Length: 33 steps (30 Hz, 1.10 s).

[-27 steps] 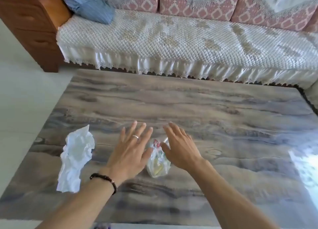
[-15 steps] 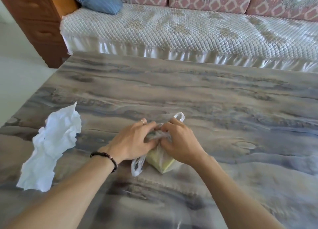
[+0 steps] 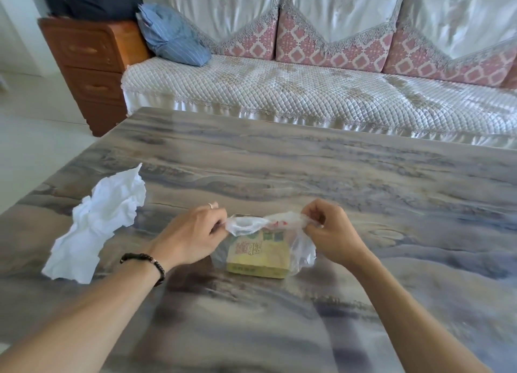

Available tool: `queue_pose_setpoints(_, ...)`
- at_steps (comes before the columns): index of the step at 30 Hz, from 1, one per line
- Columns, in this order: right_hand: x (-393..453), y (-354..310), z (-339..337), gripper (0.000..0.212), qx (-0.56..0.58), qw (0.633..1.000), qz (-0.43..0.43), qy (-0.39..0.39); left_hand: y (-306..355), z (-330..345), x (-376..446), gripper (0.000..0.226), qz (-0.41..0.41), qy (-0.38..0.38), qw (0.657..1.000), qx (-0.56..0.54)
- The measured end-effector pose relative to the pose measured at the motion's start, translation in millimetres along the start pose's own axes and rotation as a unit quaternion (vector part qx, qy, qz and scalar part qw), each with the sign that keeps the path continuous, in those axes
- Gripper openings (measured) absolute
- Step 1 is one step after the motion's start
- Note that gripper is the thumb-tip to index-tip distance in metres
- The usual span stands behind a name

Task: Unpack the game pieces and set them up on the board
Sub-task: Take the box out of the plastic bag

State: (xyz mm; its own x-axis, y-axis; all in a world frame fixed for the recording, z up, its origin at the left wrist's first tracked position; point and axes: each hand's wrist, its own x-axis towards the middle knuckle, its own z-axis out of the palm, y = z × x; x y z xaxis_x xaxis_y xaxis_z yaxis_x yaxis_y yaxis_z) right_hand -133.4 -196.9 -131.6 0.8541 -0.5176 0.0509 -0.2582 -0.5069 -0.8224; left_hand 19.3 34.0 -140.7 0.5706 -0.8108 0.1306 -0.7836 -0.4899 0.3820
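Head view, directed forward and down across a glossy grey-and-tan marbled table (image 3: 335, 176).

Task item: thin clear plastic bag (image 3: 303, 249), resting on the table near its front edge, between both hands. Inside the bag: a flat yellow-green printed cardboard box (image 3: 257, 256), lying on the table surface; printed characters on its lid too blurred to read.

Left hand (image 3: 193, 237): fingers curled, pinching the left handle loop of the bag. Silver ring visible on one finger; dark beaded bracelet (image 3: 145, 262) around the wrist.

Right hand (image 3: 333, 232): fingers curled, gripping the right handle of the bag, bunched with red print showing. Handles stretched apart between the two hands, above the box, with the bag mouth spread between them.

Crumpled white paper sheet (image 3: 98, 224): on the table to the left of the left hand, apart from it and from the bag.

Background: sofa with white quilted seat cover (image 3: 307, 92) beyond the far table edge; pink-and-white patterned back cushions (image 3: 305, 47) draped with lace-trimmed white covers; blue striped fabric bundle (image 3: 173, 39) at the sofa's left end; reddish-brown wooden drawer unit (image 3: 92, 70) just beside the sofa on the left.
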Motion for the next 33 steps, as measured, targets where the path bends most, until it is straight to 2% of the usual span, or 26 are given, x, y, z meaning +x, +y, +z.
queue_pose_setpoints(2,-9,-10,2,0.032,0.011,0.998,0.011,-0.065,6,-3,-9,0.014,-0.013,-0.017,1.000,-0.019)
queue_pose_setpoints(4,-11,-24,14,0.038,-0.008,0.996,0.009,-0.093,21,-3,-11,0.033,0.006,-0.014,0.999,-0.040)
queue_pose_setpoints(5,-12,-31,21,0.033,-0.028,0.996,-0.004,-0.087,31,-2,-11,0.039,0.016,-0.001,0.999,-0.042)
queue_pose_setpoints(7,-13,-40,31,0.008,-0.078,0.996,-0.031,-0.042,47,3,-12,0.033,0.043,0.038,0.998,-0.025)
queue_pose_setpoints(9,-15,-37,31,0.011,-0.074,0.997,-0.013,0.020,52,2,-16,0.007,0.059,0.081,0.995,-0.014)
queue_pose_setpoints(11,-18,-28,20,0.013,0.015,0.995,0.058,0.082,44,-2,-23,0.010,0.057,0.112,0.992,-0.021)
queue_pose_setpoints(14,-26,-20,8,0.014,0.038,0.983,0.136,0.120,30,-9,-36,0.017,0.057,0.086,0.995,-0.003)
queue_pose_setpoints(16,-32,-28,14,0.006,-0.002,0.984,0.132,0.117,30,-12,-44,0.026,0.057,0.029,0.998,0.030)
queue_pose_setpoints(17,-35,-35,18,0.016,-0.053,0.982,0.096,0.151,31,-12,-47,0.029,0.064,0.012,0.997,0.043)
queue_pose_setpoints(18,-38,-45,23,0.029,-0.113,0.974,0.023,0.197,34,-12,-49,0.029,0.077,0.006,0.996,0.047)
queue_pose_setpoints(19,-41,-57,28,0.035,-0.159,0.956,-0.078,0.232,36,-12,-50,0.029,0.095,0.010,0.994,0.045)
queue_pose_setpoints(20,-43,-70,33,0.033,-0.183,0.938,-0.182,0.232,39,-13,-52,0.026,0.113,0.016,0.993,0.045)
queue_pose_setpoints(21,-46,-79,39,0.027,-0.205,0.927,-0.252,0.186,43,-14,-54,0.023,0.130,0.017,0.990,0.047)
queue_pose_setpoints(22,-47,-83,43,0.022,-0.235,0.922,-0.285,0.118,47,-15,-57,0.021,0.143,0.015,0.988,0.048)
queue_pose_setpoints(24,-54,-80,47,0.024,-0.308,0.917,-0.252,-0.010,51,-15,-61,0.019,0.142,0.004,0.989,0.036)
queue_pose_setpoints(25,-56,-72,46,0.026,-0.335,0.914,-0.224,-0.039,52,-15,-62,0.023,0.132,0.001,0.991,0.028)
queue_pose_setpoints(28,-64,-54,38,0.026,-0.332,0.926,-0.180,-0.019,52,-10,-58,0.037,0.110,0.036,0.993,0.041)
queue_pose_setpoints(30,-69,-44,33,0.024,-0.312,0.935,-0.166,-0.003,52,-4,-56,0.046,0.107,0.067,0.985,0.114)
queue_pose_setpoints(32,-71,-36,27,0.026,-0.284,0.949,-0.132,-0.020,51,1,-56,0.043,0.100,0.075,0.976,0.179)
queue_pose_setpoints(33,-70,-32,24,0.035,-0.275,0.954,-0.110,-0.049,50,3,-56,0.041,0.090,0.063,0.975,0.195)
